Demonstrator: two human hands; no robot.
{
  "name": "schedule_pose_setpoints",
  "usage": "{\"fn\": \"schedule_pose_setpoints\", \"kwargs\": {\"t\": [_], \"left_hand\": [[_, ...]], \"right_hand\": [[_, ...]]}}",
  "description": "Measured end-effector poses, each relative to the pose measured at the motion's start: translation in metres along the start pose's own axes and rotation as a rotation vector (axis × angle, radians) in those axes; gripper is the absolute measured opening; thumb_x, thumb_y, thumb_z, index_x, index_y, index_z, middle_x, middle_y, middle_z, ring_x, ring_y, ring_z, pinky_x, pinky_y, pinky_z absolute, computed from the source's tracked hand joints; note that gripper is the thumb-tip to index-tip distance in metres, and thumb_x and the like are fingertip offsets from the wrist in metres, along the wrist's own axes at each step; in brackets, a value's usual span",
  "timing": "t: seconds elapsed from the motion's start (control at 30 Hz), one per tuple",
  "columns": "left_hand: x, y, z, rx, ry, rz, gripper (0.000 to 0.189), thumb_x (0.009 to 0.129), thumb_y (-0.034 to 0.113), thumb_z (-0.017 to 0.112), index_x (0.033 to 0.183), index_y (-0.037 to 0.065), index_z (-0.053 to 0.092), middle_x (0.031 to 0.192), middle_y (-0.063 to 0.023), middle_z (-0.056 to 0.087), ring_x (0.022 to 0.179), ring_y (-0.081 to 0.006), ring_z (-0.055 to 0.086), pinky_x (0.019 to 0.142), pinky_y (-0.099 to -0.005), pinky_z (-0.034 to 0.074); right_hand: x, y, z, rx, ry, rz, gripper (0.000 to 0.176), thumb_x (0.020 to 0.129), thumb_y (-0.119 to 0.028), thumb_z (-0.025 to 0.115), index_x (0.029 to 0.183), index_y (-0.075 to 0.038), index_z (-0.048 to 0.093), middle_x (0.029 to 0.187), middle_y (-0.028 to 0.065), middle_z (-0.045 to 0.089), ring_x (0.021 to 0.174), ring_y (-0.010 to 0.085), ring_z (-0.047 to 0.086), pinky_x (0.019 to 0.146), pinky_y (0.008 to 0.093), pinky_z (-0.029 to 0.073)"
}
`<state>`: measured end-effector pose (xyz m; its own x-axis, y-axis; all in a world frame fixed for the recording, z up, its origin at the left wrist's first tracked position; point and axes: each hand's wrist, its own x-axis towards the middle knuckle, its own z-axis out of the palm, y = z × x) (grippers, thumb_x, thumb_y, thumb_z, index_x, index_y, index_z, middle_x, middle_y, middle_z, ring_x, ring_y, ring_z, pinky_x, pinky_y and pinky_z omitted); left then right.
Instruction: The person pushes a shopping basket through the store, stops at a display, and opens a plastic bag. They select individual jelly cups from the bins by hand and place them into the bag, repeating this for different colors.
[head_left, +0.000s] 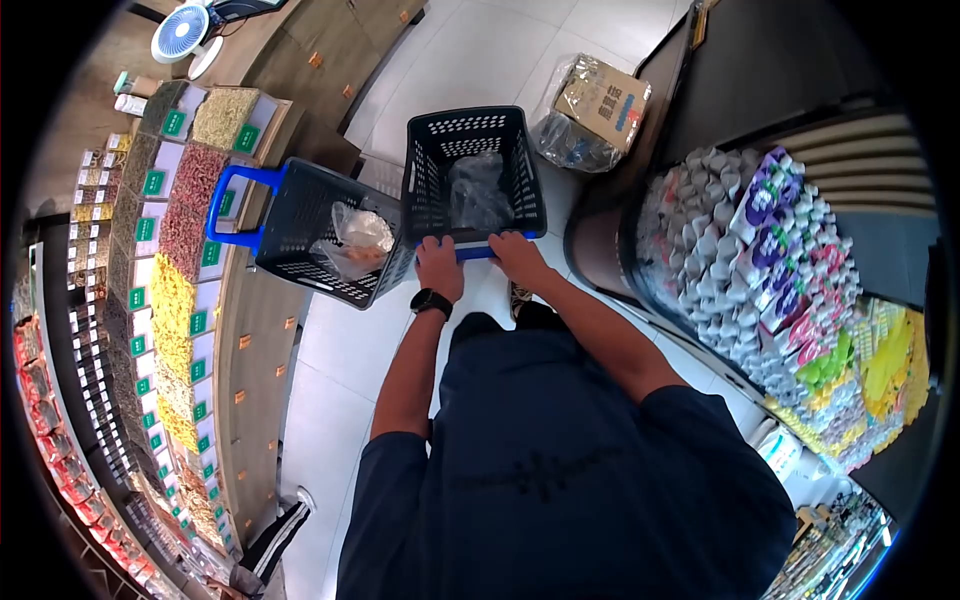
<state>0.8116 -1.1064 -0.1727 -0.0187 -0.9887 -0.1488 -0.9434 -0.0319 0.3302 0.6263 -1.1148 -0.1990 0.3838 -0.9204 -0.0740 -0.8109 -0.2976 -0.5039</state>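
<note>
Basket, dark mesh, sits on the floor at centre just ahead of you, with both your hands on its near edge. A crumpled clear bag lies inside it.

Far left is a small fan. Down the left side runs a long shelf of bins with yellow, red and tan loose goods, each with a green label. Right of the bins is a second basket, same dark mesh and tilted, with its blue grip pointing left. It holds a plastic bag with something orange in it. Its right corner is touching or just beside the basket you hold; you can't tell which.

Your left hand, with a black watch on the wrist, is closed over the left end of the blue handle. Your right hand is closed over the right end. The hands are apart, with a bare stretch of handle between them.

Far right of the basket, a cardboard box wrapped in clear plastic lies on the white tile floor. On the right, a display rack is packed with white, purple, pink and yellow packets, near your right arm.
</note>
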Motion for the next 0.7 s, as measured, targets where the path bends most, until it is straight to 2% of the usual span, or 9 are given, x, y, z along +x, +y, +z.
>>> {"fn": "schedule_pose_setpoints", "kwargs": {"t": [0.13,0.2,0.3,0.37,0.4,0.53,0.7], "left_hand": [[0.036,0.0,-0.001,-0.008,-0.031,0.039,0.036,0.079,0.017,0.077,0.107,0.012,0.055,0.116,-0.0122,0.05,0.114,-0.0364,0.05,0.085,-0.0546,0.048],[0.058,0.002,-0.005,-0.012,-0.045,0.031,0.035,0.079,0.018,0.077,0.107,0.012,0.056,0.116,-0.0118,0.05,0.113,-0.0362,0.05,0.084,-0.0548,0.048],[0.089,0.004,-0.01,-0.045,-0.043,0.029,0.033,0.08,0.019,0.075,0.106,0.012,0.056,0.114,-0.011,0.051,0.113,-0.0354,0.05,0.086,-0.0571,0.046],[0.115,0.008,-0.025,0.035,-0.011,0.042,0.033,0.08,0.017,0.074,0.107,0.012,0.057,0.112,-0.0098,0.052,0.109,-0.0341,0.053,0.088,-0.0549,0.045],[0.13,0.006,-0.025,0.058,0.019,0.065,0.033,0.08,0.018,0.074,0.107,0.013,0.057,0.112,-0.0085,0.053,0.109,-0.0325,0.053,0.091,-0.0579,0.041],[0.192,-0.002,-0.03,0.061,0.055,0.109,0.032,0.079,0.019,0.074,0.106,0.013,0.058,0.112,-0.0081,0.054,0.108,-0.0321,0.054,0.093,-0.0587,0.04],[0.265,-0.013,-0.046,-0.003,0.038,0.181,0.03,0.078,0.019,0.074,0.104,0.013,0.06,0.109,-0.0079,0.056,0.106,-0.0316,0.056,0.095,-0.0581,0.039]], "right_hand": [[0.034,0.018,-0.015,0.022,-0.051,-0.012,0.028,0.084,-0.018,0.071,0.104,-0.007,0.056,0.099,0.014,0.06,0.098,0.035,0.058,0.079,0.0464,0.05],[0.056,0.026,-0.019,-0.003,-0.12,0.019,0.03,0.087,-0.023,0.069,0.111,-0.012,0.056,0.106,0.0116,0.061,0.106,0.0326,0.059,0.078,0.0531,0.051],[0.088,0.042,-0.027,-0.014,-0.123,-0.008,0.028,0.086,-0.023,0.07,0.108,-0.011,0.056,0.104,0.011,0.061,0.104,0.0326,0.06,0.078,0.0537,0.051],[0.115,0.047,-0.035,-0.03,-0.114,-0.028,0.028,0.084,-0.022,0.071,0.105,-0.011,0.056,0.101,0.0108,0.061,0.101,0.0332,0.06,0.076,0.0523,0.051],[0.129,0.051,-0.039,-0.022,-0.104,-0.039,0.028,0.084,-0.021,0.071,0.104,-0.011,0.056,0.1,0.0113,0.061,0.101,0.0335,0.06,0.076,0.051,0.051],[0.185,0.066,-0.057,-0.027,-0.071,-0.045,0.027,0.082,-0.019,0.072,0.101,-0.009,0.055,0.098,0.0124,0.06,0.098,0.0348,0.059,0.077,0.0476,0.051],[0.257,0.082,-0.07,0.014,-0.051,-0.044,0.027,0.081,-0.016,0.073,0.099,-0.006,0.056,0.094,0.0151,0.059,0.092,0.0373,0.059,0.077,0.0487,0.048]]}}
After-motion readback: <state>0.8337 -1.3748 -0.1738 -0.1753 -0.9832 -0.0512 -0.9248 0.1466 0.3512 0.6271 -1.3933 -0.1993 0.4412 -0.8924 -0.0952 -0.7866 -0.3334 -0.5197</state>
